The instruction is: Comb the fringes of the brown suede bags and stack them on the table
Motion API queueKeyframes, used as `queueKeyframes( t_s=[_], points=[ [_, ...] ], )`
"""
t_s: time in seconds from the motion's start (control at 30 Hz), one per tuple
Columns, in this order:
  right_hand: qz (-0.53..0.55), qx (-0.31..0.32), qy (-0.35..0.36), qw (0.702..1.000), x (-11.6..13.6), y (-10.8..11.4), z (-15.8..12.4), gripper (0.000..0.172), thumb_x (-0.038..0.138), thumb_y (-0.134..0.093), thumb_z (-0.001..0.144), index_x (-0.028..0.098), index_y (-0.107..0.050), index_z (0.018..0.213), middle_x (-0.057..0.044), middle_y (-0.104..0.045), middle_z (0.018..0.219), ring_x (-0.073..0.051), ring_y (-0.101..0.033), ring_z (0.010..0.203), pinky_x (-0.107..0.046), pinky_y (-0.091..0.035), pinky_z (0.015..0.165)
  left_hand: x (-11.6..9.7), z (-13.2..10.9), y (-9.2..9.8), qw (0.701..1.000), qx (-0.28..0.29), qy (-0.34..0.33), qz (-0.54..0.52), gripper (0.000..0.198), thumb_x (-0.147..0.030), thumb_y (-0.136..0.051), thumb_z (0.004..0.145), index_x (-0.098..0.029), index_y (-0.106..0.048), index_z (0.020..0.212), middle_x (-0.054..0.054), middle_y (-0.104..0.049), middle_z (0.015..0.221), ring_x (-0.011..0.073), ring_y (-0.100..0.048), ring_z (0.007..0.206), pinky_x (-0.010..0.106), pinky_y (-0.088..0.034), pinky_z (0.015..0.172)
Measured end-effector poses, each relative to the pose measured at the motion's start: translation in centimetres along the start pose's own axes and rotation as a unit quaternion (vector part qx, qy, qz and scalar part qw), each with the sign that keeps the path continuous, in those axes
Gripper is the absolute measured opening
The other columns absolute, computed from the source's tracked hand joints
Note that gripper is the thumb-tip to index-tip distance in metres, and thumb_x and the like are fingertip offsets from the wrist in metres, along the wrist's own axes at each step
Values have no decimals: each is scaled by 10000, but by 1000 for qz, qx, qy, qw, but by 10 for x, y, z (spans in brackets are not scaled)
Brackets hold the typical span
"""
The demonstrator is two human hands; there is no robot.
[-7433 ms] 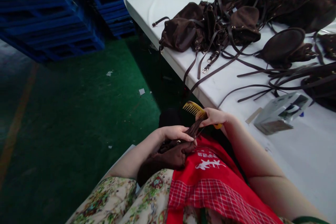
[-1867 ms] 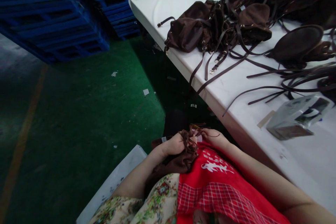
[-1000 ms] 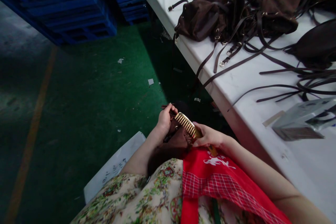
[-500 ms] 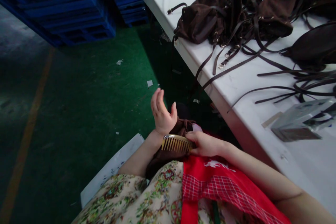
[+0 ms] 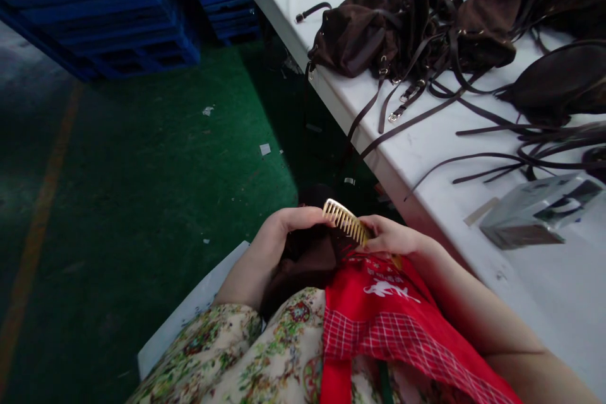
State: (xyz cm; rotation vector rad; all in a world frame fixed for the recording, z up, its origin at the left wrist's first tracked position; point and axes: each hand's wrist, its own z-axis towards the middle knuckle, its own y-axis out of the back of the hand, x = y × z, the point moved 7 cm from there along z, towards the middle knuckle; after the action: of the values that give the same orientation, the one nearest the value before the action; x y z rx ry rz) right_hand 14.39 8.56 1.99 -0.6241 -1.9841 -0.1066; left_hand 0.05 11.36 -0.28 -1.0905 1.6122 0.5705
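A dark brown suede pouch [image 5: 303, 262] lies on my lap, partly under a red apron [image 5: 379, 322]. My left hand [image 5: 277, 237] is curled over its top and grips it. A yellow wide-toothed comb [image 5: 344, 221] sticks out of my right hand [image 5: 392, 237], which is closed round its handle, teeth pointing down toward the pouch. The tip of the comb is close to the fingertips of my left hand.
A white table [image 5: 440, 139] runs along my right, carrying a heap of brown suede bags [image 5: 369, 31] with long straps [image 5: 416, 117] and a grey device [image 5: 534, 208]. Blue plastic pallets [image 5: 95, 6] stand at the back left on a green floor [image 5: 156, 170]. A white board [image 5: 189, 315] lies beside my left leg.
My left hand was raised and open half a second ago; it has come down and closed over the pouch. The comb has swung up from below my left wrist to just above the pouch.
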Motion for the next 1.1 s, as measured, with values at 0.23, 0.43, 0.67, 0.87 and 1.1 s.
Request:
queueKeyframes(
  t_s=[0.23, 0.43, 0.67, 0.87, 1.1],
  points=[
    [9, -113, -23, 993, -3, 38, 7, 217, 171, -630, 613, 159, -532, 807, 84, -526, 520, -25, -371, 321, -138, -241, 287, -6, -4, -55, 960, 255, 49, 99, 263, -406, -805, 575, -171, -700, 625, 7, -657, 589, 154, -583, 540, 226, -434, 531],
    [-7, -141, -5, 990, -1, 55, 10, 168, 164, -597, 618, 172, -509, 761, 99, -478, 470, -32, -355, 316, -149, -225, 298, 7, -17, -79, 932, 337, 122, -59, 345, -479, -690, 722, -136, -725, 752, 91, -701, 734, 207, -644, 690, 311, -508, 701],
    [-97, -302, 41, 948, 1, 84, -6, 319, 325, -651, 699, 183, -520, 953, 31, -584, 663, -87, -480, 464, -210, -378, 423, 5, -9, -60, 966, 243, 67, -55, 360, -481, -625, 789, -132, -688, 728, 63, -666, 757, 160, -612, 741, 268, -462, 770],
    [-302, -335, 92, 888, 15, 37, -20, 354, 444, -312, 955, 196, -533, 830, -44, -614, 764, -156, -557, 681, -273, -427, 638, 2, -12, -50, 978, 194, 13, -68, 375, -457, -575, 837, -105, -657, 736, 67, -643, 735, 149, -582, 729, 272, -437, 767],
    [-448, -235, 1, 863, -21, -2, 13, 312, 340, -287, 977, 185, -550, 916, -57, -648, 835, -159, -621, 740, -238, -412, 652, 4, -18, -68, 979, 186, 22, -81, 433, -518, -562, 818, -125, -627, 648, 56, -627, 667, 140, -563, 662, 267, -442, 739]
  ],
)
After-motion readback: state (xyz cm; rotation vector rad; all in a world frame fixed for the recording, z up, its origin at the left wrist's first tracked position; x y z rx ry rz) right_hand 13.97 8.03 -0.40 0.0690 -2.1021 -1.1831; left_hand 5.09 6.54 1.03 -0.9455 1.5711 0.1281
